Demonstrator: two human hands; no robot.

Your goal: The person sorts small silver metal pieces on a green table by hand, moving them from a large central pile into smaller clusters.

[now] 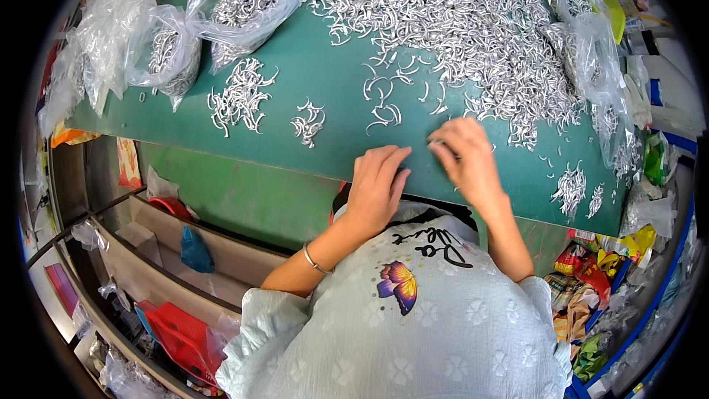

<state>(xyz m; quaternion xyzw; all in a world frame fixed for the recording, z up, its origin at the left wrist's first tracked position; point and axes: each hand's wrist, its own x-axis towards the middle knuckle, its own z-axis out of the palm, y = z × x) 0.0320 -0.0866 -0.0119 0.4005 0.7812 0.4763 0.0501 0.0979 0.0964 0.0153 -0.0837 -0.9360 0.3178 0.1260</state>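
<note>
Both my hands work at the near edge of a green tabletop (295, 159). My left hand (377, 183) rests over the edge, fingers loosely bent and the thumb apart from the index finger; nothing shows between them. To its right, my right hand (468, 155) is closed, its thumb and fingertips drawn together; whatever they hold is too small or hidden to make out. Just beyond the hands lie several loose curved silvery metal pieces (384, 114). A large heap of the same curved pieces (458, 29) spreads behind them toward the back right.
Small piles of curved pieces lie left (242, 96), centre-left (307, 123) and right (570, 189). Clear plastic bags of pieces (247, 11) stand at the back left. Another plastic bag (591, 74) lines the right side. Below the table are a wooden drawer (221, 270) and a red basket (181, 340).
</note>
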